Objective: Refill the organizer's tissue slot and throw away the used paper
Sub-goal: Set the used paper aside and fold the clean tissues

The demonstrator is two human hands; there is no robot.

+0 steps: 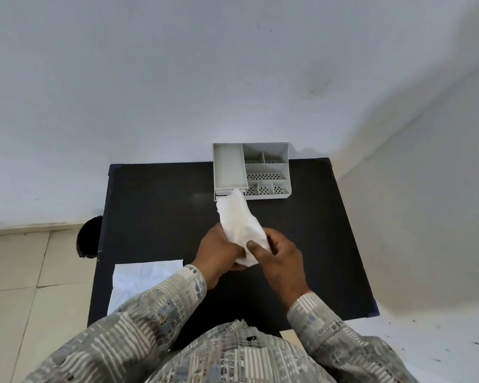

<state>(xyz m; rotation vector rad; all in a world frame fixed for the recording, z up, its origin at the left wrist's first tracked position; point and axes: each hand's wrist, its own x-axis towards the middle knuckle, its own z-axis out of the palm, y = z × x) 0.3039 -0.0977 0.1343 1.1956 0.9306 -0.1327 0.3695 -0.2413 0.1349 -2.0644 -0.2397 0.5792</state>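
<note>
A white plastic organizer point(284, 172) stands at the table's far edge, with a long tray on its left side and several perforated compartments on its right. White tissue paper point(239, 219) stretches from the slot at the organizer's front left down into both hands. My left hand point(217, 252) grips the paper's lower end from the left. My right hand point(278, 252) holds it from the right, thumb pressed on top. A flat pile of white tissues point(141, 277) lies at the table's near left corner, partly hidden by my left sleeve.
The dark table point(155, 211) stands against a white wall. A black bin point(90, 240) sits on the tiled floor just beyond the table's left edge.
</note>
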